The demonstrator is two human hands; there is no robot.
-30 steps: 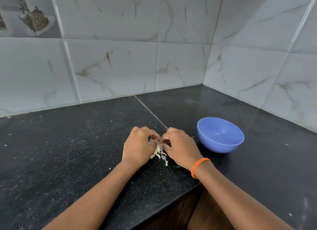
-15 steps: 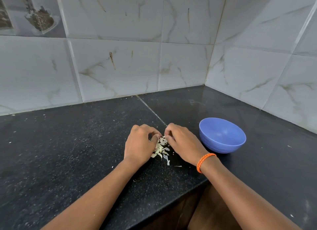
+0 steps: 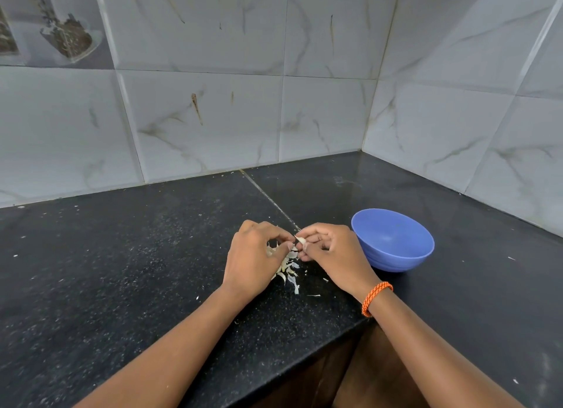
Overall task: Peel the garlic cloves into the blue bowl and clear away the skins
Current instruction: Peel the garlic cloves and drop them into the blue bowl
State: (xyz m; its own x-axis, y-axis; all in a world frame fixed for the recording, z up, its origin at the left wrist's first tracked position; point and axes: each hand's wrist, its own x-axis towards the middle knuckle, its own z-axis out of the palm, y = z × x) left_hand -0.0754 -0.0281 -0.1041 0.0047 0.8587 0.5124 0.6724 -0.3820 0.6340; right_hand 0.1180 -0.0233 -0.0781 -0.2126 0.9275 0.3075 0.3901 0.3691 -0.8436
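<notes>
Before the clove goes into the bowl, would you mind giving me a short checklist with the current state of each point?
1. Garlic clove held: ok, the right hand pinches it at its fingertips.
2. Left hand on the peel: ok, its fingertips meet the clove.
3. Clove fully peeled: cannot tell, the fingers cover most of it.
4. Blue bowl within easy reach: ok, it stands upright just beside the right hand.
5. Bowl contents: no cloves visible in the part of the inside that shows.
6. Skins cleared: not ok, a loose pile lies on the counter below the hands.
</notes>
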